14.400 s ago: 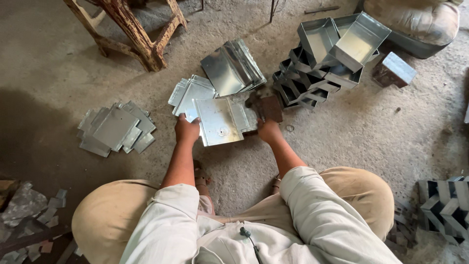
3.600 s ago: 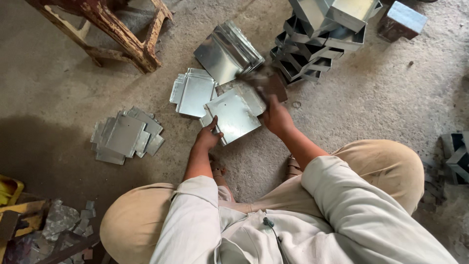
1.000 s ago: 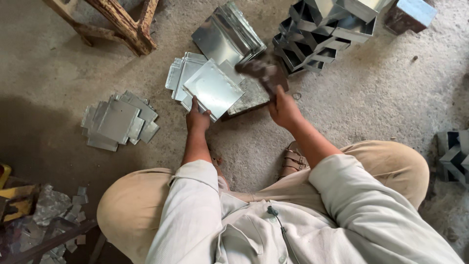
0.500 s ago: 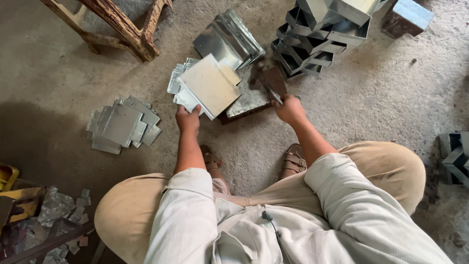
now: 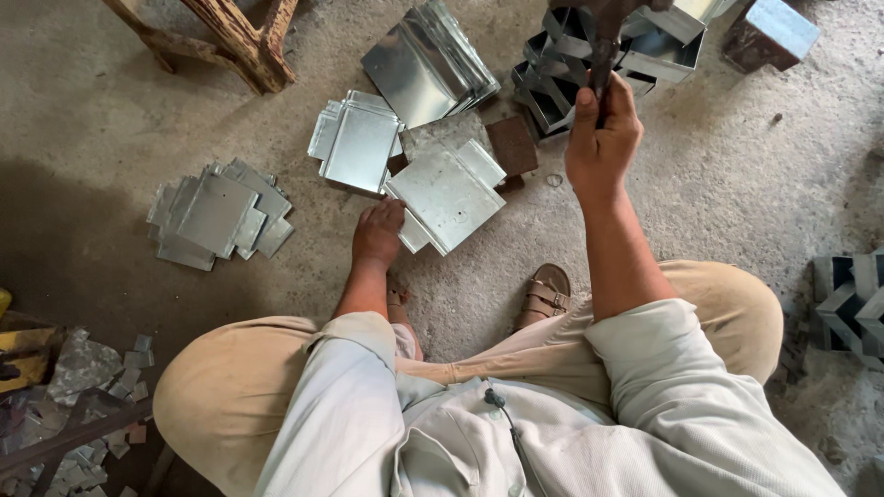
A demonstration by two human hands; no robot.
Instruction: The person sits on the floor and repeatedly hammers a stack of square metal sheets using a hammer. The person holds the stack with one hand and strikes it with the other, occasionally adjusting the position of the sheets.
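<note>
I squat on a concrete floor. My left hand (image 5: pixel 378 232) presses the near corner of a flat metal sheet (image 5: pixel 447 193) that lies on a small block (image 5: pixel 509 145) and a few other sheets. My right hand (image 5: pixel 603 138) is raised above the floor and grips the handle of a hammer (image 5: pixel 603 51), whose head is cut off at the top edge. A pile of similar cut sheets (image 5: pixel 354 138) lies just beyond the left hand.
Another pile of sheets (image 5: pixel 216 216) lies at the left. Bent shiny sheets (image 5: pixel 428 60) and stacked folded metal boxes (image 5: pixel 635 46) stand at the back. A wooden stool leg (image 5: pixel 230 41) is at top left. Metal scraps (image 5: pixel 83 377) lie bottom left.
My right hand has lifted the hammer up and away from the sheet. The sheet, tilted up in my left hand before, now lies flat on the block.
</note>
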